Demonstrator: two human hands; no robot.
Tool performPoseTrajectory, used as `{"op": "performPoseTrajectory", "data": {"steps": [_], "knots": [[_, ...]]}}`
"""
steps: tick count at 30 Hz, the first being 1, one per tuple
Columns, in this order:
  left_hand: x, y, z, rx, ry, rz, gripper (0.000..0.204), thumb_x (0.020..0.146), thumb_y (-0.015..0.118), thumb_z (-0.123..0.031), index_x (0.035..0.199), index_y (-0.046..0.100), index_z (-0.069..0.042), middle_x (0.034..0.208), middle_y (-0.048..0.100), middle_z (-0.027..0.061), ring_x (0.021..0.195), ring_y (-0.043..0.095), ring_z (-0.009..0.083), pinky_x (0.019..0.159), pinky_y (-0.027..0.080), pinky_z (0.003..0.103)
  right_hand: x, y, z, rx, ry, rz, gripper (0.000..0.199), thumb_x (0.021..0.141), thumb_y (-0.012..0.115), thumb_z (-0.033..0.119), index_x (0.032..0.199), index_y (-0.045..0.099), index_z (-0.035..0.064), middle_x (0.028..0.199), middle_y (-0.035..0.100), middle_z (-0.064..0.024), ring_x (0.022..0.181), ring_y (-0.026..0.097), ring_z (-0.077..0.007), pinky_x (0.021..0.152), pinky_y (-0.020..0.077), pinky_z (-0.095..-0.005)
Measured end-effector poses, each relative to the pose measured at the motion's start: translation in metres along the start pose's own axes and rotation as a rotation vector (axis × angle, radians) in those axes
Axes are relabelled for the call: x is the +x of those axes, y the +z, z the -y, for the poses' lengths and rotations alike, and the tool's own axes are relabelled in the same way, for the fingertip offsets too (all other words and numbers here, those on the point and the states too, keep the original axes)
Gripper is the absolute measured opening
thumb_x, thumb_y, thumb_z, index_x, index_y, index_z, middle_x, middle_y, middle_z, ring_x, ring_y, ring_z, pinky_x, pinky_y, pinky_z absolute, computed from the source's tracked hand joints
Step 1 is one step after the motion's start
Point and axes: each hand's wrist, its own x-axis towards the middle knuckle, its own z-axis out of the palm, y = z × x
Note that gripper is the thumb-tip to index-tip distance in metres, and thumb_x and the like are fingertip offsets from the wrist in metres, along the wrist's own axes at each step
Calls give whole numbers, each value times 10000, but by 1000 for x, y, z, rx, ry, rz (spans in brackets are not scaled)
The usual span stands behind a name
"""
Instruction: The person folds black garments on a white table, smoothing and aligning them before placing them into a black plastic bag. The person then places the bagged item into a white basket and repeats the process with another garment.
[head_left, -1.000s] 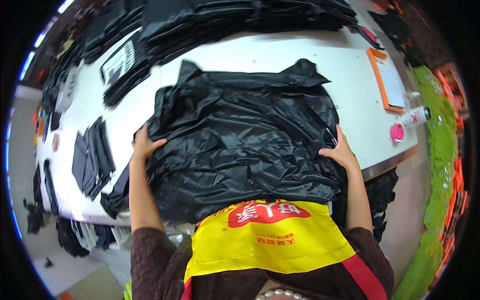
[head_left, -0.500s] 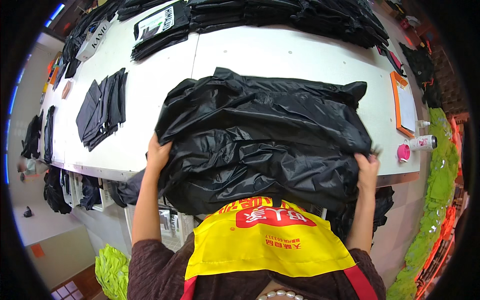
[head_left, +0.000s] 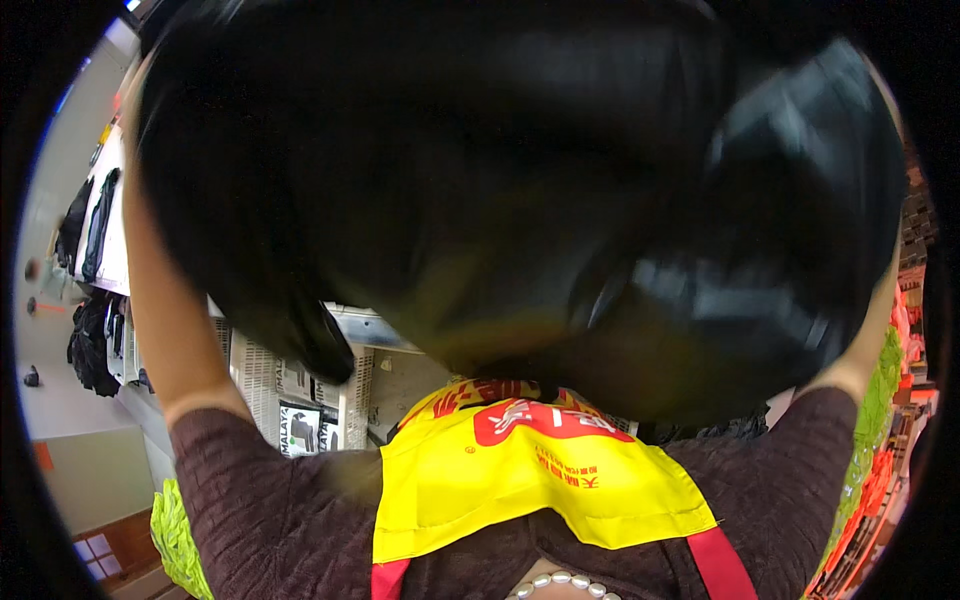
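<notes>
A black, shiny garment (head_left: pixel 480 180) of thin fabric is raised close in front of me and fills most of the view, blurred by motion. Both bare forearms reach up along its sides: my left forearm (head_left: pixel 165 290) at the left edge, my right forearm (head_left: pixel 868 335) at the right. My hands are hidden behind the fabric near the top, where the cloth hangs lifted between them; both are closed on it as far as its hang shows. A narrow sleeve-like end dangles at lower left. The garment's exact kind cannot be made out.
Below the cloth, a white plastic crate (head_left: pixel 355 395) holds packaged items (head_left: pixel 300 425). Dark garments (head_left: pixel 95 345) hang by the white table (head_left: pixel 115 250) at left. Bright green fabric (head_left: pixel 175 540) lies at lower left, and orange material (head_left: pixel 868 510) at right. The cloth hides most of the table.
Both hands have lifted the black garment from the table up toward me, spreading my arms wider. It now covers the tabletop and the stacks that showed before.
</notes>
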Motion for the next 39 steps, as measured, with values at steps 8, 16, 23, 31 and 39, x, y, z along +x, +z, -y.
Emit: {"op": "performPoseTrajectory", "data": {"steps": [8,16,23,31,39], "knots": [[-24,118,-9,-209,438,74,354,891,582,-299,1101,611,-16,1003,646,102,878,586,208,821,446,305,-15,114,38,-53,-595,-330,424,919,487,425,855,607,24,675,577,-160,591,520,-314,596,452,-365],[-250,156,185,303,-284,131,306,804,606,-203,1049,621,-21,882,662,164,841,632,329,756,490,387,-314,214,13,264,-349,510,575,641,812,228,1135,587,38,1187,543,-180,1017,584,-327,824,500,-356],[-241,180,243,-5,-826,0,367,824,607,-234,1049,592,55,774,648,173,558,621,222,498,509,325,-361,266,-10,10,-322,685,382,720,706,134,1079,599,60,1161,547,-117,901,616,-321,745,518,-365],[-223,153,234,-289,-951,-80,201,823,543,-127,943,635,6,734,635,107,536,575,173,468,482,289,-340,257,-65,31,-384,610,189,709,621,-3,892,631,44,907,612,-118,700,610,-279,629,497,-323],[-255,143,229,-118,-473,126,242,758,671,-187,909,664,2,833,658,149,748,639,222,701,500,301,-335,241,-77,13,-320,629,139,742,623,-8,881,607,-8,878,602,-142,725,595,-278,651,480,-318]]}}
